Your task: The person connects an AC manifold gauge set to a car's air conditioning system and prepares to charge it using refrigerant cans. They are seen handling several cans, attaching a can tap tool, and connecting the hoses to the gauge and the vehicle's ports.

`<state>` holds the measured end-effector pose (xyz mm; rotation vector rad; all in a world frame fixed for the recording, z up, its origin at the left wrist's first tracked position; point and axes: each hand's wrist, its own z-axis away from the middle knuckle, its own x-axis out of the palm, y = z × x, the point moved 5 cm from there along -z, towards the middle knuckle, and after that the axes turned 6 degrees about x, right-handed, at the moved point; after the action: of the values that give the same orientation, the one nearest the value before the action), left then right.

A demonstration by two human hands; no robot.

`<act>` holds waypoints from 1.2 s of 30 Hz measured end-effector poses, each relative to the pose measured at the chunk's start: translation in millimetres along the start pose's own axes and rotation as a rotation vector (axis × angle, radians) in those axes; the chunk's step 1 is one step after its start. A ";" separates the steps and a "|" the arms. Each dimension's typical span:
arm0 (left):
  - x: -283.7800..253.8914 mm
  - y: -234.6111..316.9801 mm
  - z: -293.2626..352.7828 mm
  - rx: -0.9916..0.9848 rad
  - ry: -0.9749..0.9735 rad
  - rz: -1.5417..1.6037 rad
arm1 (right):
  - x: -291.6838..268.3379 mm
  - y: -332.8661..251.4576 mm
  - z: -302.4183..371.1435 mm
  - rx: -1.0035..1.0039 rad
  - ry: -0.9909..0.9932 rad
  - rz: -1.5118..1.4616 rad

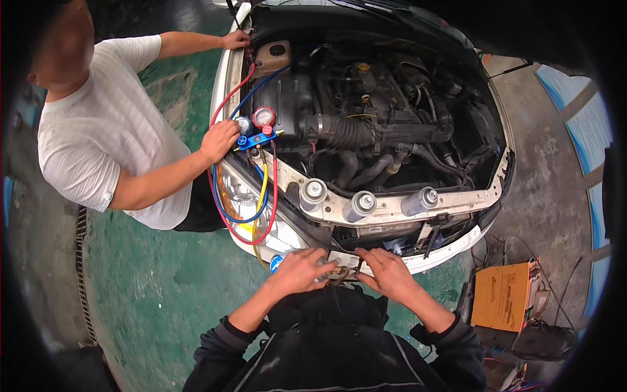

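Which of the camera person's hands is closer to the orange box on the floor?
Right. The right hand is at the car's front edge, on the same side as the orange box. The left hand is beside it, farther from the box.

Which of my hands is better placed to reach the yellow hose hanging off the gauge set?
Left, probably. Your left hand sits on the small can with the blue cap, just below where the yellow hose loops down. Your right hand is farther over, on the fitting.
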<state>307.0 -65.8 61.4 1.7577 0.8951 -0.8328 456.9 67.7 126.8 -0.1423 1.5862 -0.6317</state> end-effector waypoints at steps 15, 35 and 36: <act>-6.9 3.3 -11.6 -0.057 -0.033 -0.009 | -11.4 -2.9 -5.5 0.005 -0.060 -0.072; -4.9 -1.2 -6.1 -0.045 0.005 0.028 | -2.3 4.7 -10.4 -0.044 -0.008 -0.065; -4.5 -0.6 -6.2 -0.018 0.029 0.042 | -1.4 4.5 -10.5 -0.043 0.024 -0.102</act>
<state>305.1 -60.7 66.9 1.7713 0.8790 -0.7714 448.3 75.4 125.8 -0.2492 1.6239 -0.6807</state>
